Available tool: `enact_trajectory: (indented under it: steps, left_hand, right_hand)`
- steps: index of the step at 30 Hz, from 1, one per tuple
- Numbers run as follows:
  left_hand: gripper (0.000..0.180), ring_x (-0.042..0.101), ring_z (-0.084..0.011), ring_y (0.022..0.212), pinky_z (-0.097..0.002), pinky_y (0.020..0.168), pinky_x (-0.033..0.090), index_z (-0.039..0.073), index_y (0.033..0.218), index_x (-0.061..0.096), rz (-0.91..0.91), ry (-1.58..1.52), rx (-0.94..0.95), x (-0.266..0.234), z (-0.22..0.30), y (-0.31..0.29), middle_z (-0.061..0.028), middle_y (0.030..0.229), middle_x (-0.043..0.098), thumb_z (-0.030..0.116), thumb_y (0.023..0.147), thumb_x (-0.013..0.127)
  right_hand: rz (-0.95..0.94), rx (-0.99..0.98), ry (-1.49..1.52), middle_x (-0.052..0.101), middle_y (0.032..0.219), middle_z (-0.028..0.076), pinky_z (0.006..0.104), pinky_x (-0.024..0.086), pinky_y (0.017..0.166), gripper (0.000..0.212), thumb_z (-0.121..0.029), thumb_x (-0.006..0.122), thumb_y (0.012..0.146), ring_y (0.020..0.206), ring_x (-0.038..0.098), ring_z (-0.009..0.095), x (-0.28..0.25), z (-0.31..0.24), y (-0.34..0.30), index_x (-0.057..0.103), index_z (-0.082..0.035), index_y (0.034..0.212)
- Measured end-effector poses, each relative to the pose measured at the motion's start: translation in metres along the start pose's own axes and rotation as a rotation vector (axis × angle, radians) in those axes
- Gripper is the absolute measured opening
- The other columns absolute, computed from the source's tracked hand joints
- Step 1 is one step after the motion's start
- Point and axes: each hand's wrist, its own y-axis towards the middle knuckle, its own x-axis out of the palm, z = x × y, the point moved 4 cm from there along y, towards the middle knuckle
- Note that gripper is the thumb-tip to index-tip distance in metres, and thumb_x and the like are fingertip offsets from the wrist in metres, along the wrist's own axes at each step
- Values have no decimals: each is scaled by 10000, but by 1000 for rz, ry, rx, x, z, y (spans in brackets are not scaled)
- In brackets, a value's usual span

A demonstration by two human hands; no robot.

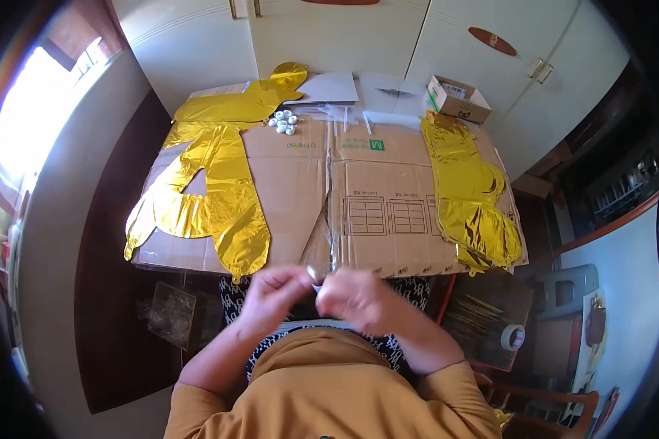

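My left hand [277, 290] and my right hand [351, 298] are close together above my lap, just off the near edge of the table. The fingers of my left hand pinch a small white-silver piece [313, 272], its kind too small to tell. My right hand is curled beside it, slightly blurred; what its fingers hold is hidden. Ahead on the left lies a flat gold foil balloon [231, 183] shaped like a letter A. Behind it is another gold foil balloon [223, 108]. More flat gold foil balloons [472, 190] are stacked along the right side.
Flattened cardboard [289, 183] covers the table. Toward the back are several small white rolls [283, 121], clear straws [344, 117], white sheets [331, 88] and an open small box [458, 100]. A tape roll [512, 336] sits lower right, near a grey plastic stool [566, 289].
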Motion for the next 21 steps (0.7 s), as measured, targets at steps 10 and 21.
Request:
enact_trajectory:
  steps: [10, 21]
  left_hand:
    - [156, 587, -74, 891, -237, 821, 468, -11, 1006, 670, -161, 12, -174, 29, -3, -10, -33, 953, 673, 92, 914, 596]
    - [142, 577, -101, 788, -263, 724, 467, -11, 948, 680, -213, -147, -156, 36, 9, -6, -52, 875, 651, 108, 894, 627]
  right_hand:
    - [195, 160, 9, 532, 684, 103, 351, 437, 618, 188, -182, 579, 902, 649, 547, 265, -38, 12, 1, 564, -32, 790]
    - [101, 183, -64, 556, 683, 110, 362, 448, 620, 144, -162, 612, 866, 663, 569, 277, -29, 29, -4, 583, -40, 796]
